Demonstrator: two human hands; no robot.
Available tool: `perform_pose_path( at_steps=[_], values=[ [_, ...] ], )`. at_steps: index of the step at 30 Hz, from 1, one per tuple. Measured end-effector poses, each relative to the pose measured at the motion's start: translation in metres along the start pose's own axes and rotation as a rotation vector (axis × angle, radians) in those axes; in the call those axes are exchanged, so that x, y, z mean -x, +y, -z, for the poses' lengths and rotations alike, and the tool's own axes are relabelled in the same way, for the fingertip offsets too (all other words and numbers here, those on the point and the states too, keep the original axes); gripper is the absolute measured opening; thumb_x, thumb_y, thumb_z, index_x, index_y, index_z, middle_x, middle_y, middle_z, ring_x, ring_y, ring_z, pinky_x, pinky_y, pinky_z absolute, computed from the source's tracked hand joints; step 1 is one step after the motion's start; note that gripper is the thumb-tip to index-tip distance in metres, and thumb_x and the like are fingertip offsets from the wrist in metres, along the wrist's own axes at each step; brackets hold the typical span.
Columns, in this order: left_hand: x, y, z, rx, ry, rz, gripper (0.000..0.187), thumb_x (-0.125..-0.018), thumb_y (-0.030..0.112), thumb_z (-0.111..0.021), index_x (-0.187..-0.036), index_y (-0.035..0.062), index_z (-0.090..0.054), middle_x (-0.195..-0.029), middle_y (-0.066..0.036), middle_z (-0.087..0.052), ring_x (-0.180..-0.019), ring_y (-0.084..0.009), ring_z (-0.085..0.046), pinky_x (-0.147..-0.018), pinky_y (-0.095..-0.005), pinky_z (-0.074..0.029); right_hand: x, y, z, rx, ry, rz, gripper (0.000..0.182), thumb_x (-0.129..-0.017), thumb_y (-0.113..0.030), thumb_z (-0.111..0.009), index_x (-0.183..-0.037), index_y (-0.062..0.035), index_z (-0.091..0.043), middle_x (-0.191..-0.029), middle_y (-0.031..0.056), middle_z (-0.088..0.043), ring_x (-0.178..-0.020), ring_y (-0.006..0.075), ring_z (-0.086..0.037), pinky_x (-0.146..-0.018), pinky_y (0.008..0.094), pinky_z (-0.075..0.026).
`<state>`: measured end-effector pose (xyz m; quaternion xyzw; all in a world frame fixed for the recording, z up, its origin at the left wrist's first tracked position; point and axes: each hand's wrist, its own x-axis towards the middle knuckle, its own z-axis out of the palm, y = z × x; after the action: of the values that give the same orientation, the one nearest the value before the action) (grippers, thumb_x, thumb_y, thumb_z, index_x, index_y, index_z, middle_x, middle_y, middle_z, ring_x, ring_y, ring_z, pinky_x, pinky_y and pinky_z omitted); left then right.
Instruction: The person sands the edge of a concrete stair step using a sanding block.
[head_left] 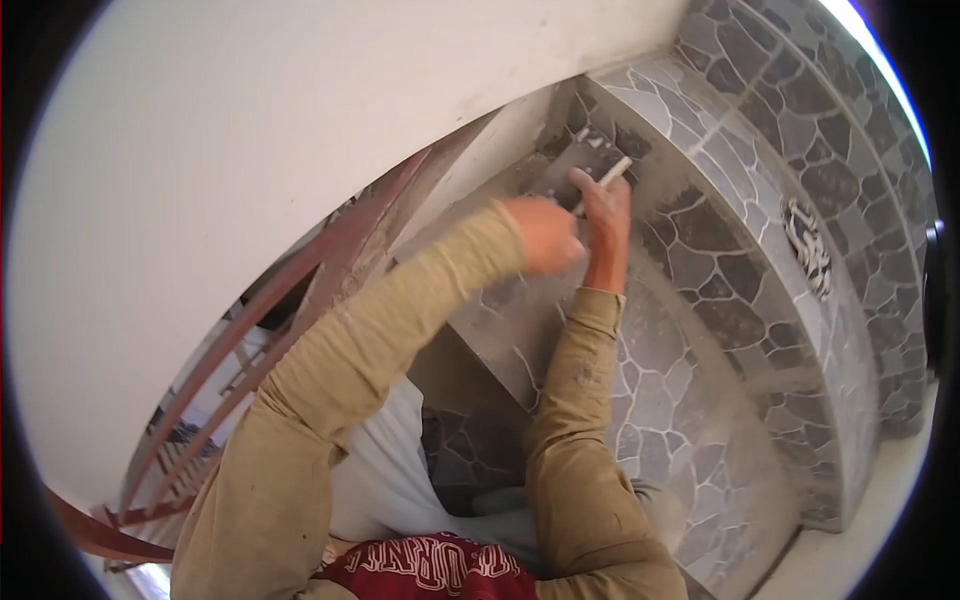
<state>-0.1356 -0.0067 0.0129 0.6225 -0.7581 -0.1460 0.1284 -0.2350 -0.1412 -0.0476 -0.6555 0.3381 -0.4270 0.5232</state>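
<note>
My right hand (606,212) is closed round a pale, narrow stick (618,170), thumb pointing left, over the inner corner of a stone-patterned step. Just beyond that thumb is a flat dark grey piece (580,160) with small whitish bits near its far edge. To the left and nearer to me, my left hand (546,236) is curled into a fist and slightly blurred. Its fingers face away from view, so whatever they may hold is hidden. The step (655,375) below my hands is dusty grey stone with light joints.
Curved stone-clad steps (720,130) rise on the right. A heap of whitish strips or chips (808,248) lies on one of them. A plain pale wall (250,130) fills the left, with a reddish-brown metal railing (290,275) below it. A lower step (465,440) drops away nearer to me.
</note>
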Motion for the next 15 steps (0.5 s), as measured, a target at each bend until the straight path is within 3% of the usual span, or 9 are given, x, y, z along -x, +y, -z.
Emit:
perform_pose_path(
  at_steps=[1,2,3,4,6,8,10,12,15],
  values=[
    [0.013,0.041,0.019,0.027,-0.099,-0.052,0.031,-0.082,0.026,-0.053,-0.071,0.0018,-0.070,-0.073,-0.022,-0.067,-0.067,-0.0386,-0.066,-0.066,-0.0498,-0.052,-0.004,-0.006,0.009,0.031,-0.021,0.006,0.029,-0.080,-0.019,-0.070,-0.099,0.0008,-0.060,-0.080,0.0098,-0.068,-0.072,0.0263,-0.065,-0.068,0.0403,-0.050],
    [0.031,0.082,0.036,0.048,-0.203,-0.112,0.027,-0.077,0.023,-0.055,-0.071,0.0015,-0.070,-0.074,-0.023,-0.067,-0.068,-0.0385,-0.067,-0.067,-0.0489,-0.054,-0.009,-0.011,0.018,0.357,0.013,0.068,0.029,-0.081,-0.019,-0.069,-0.100,-0.0001,-0.059,-0.084,0.0155,-0.069,-0.076,0.0329,-0.066,-0.069,0.0440,-0.050],
    [0.049,0.106,0.029,0.109,-0.150,-0.230,0.026,-0.073,0.023,-0.056,-0.070,0.0011,-0.070,-0.073,-0.021,-0.067,-0.069,-0.0374,-0.068,-0.065,-0.0469,-0.055,-0.012,-0.017,0.023,0.684,0.049,0.135,0.029,-0.081,-0.019,-0.067,-0.102,-0.0010,-0.059,-0.087,0.0211,-0.069,-0.079,0.0394,-0.067,-0.071,0.0477,-0.050],
    [0.064,0.128,0.026,0.091,-0.255,-0.364,0.024,-0.073,0.022,-0.058,-0.072,0.0009,-0.071,-0.074,-0.020,-0.069,-0.069,-0.0361,-0.069,-0.062,-0.0463,-0.056,-0.015,-0.025,0.026,0.711,0.037,0.137,0.029,-0.081,-0.019,-0.067,-0.102,-0.0010,-0.059,-0.087,0.0211,-0.069,-0.079,0.0394,-0.067,-0.071,0.0477,-0.050],
    [0.100,0.156,0.006,0.037,-0.456,-0.599,0.021,-0.073,0.020,-0.063,-0.079,0.0043,-0.074,-0.078,-0.016,-0.071,-0.074,-0.0328,-0.071,-0.062,-0.0447,-0.057,-0.019,-0.045,0.026,1.122,0.062,0.229,0.023,-0.084,-0.019,-0.063,-0.100,-0.0031,-0.058,-0.091,0.0271,-0.066,-0.087,0.0482,-0.062,-0.073,0.0534,-0.049],
    [0.128,0.175,-0.037,0.084,-0.614,-0.797,0.022,-0.072,0.022,-0.064,-0.081,0.0055,-0.075,-0.081,-0.014,-0.072,-0.078,-0.0334,-0.071,-0.063,-0.0458,-0.057,-0.017,-0.057,0.027,1.222,-0.007,0.262,0.019,-0.086,-0.019,-0.060,-0.096,-0.0028,-0.056,-0.090,0.0249,-0.067,-0.089,0.0463,-0.064,-0.075,0.0537,-0.050],
    [0.151,0.179,-0.051,0.147,-0.572,-0.837,0.021,-0.071,0.022,-0.065,-0.081,0.0065,-0.076,-0.083,-0.013,-0.073,-0.080,-0.0335,-0.071,-0.063,-0.0464,-0.057,-0.026,-0.054,0.030,1.450,-0.198,0.289,0.025,-0.087,-0.020,-0.058,-0.106,-0.0030,-0.055,-0.088,0.0256,-0.067,-0.089,0.0451,-0.064,-0.075,0.0531,-0.051],
    [0.151,0.182,-0.053,0.197,-0.518,-0.862,0.021,-0.071,0.023,-0.066,-0.081,0.0074,-0.076,-0.085,-0.012,-0.073,-0.083,-0.0337,-0.071,-0.063,-0.0470,-0.057,-0.036,-0.020,0.025,1.508,-0.227,0.325,0.023,-0.088,-0.018,-0.057,-0.104,-0.0024,-0.055,-0.087,0.0247,-0.067,-0.087,0.0445,-0.065,-0.073,0.0533,-0.052],
    [0.138,0.168,-0.027,-0.031,-0.482,-0.815,0.018,-0.069,0.025,-0.071,-0.081,0.0120,-0.077,-0.088,-0.008,-0.074,-0.080,-0.0290,-0.071,-0.064,-0.0449,-0.057,-0.045,0.016,0.002,1.554,-0.255,0.443,0.017,-0.087,-0.011,-0.054,-0.101,-0.0015,-0.054,-0.086,0.0228,-0.069,-0.081,0.0424,-0.067,-0.070,0.0518,-0.054]
  ],
)
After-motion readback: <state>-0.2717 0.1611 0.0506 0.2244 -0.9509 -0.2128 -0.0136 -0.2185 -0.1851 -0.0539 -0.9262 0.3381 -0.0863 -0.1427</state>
